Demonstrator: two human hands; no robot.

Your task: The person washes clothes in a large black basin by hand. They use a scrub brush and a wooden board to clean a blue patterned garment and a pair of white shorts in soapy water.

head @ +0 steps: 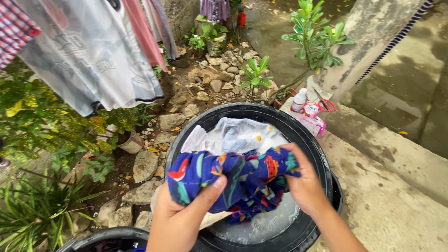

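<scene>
My left hand [179,215] and my right hand [304,183] both grip a wet blue garment [238,179] with colourful prints, bunched and held between them over a black round basin [308,140]. The basin holds soapy water [261,226] and a white cloth [238,135] lying at its far side. The garment's lower part hangs down into the suds.
A small white bottle [299,100], pink packets [311,119] and red-handled scissors [326,104] lie on the concrete ledge behind the basin. Clothes hang on a line at upper left [88,56]. Rocks, soil and plants lie to the left. Another black tub's rim [105,235] shows at bottom left.
</scene>
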